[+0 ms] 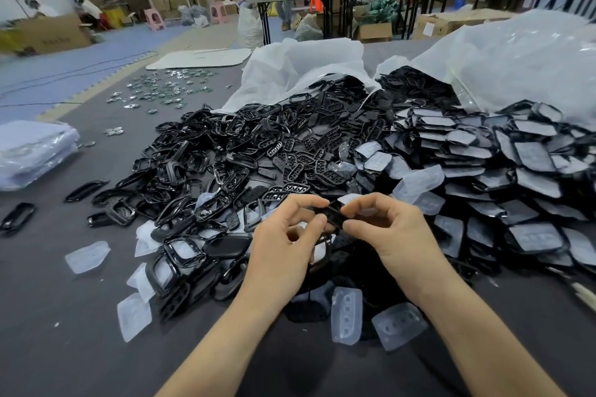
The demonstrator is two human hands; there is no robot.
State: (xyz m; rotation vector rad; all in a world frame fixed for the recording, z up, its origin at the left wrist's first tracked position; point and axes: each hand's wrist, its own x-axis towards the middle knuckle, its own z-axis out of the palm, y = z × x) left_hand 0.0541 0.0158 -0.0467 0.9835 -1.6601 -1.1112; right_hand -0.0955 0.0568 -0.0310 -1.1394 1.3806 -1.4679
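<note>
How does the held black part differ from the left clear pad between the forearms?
The black part is opaque; the clear pad is milky translucent. The black part is pinched by left hand and right hand; the clear pad lies on the grey surface. Fingers hide most of the black part; the clear pad shows whole.

Your left hand (283,245) and right hand (395,235) meet over the near middle of the floor (64,316), a small part (333,213) pinched between them. Just beyond them spreads a heap of frames (209,164), and to its right a heap of covers (516,164). Behind each heap lies a bag, the left bag (290,71) and the right bag (522,68). Two button pads (346,316) lie between your forearms. Circuit boards (167,90) lie scattered far left; a stack of sheets (32,151) sits at the left edge.
</note>
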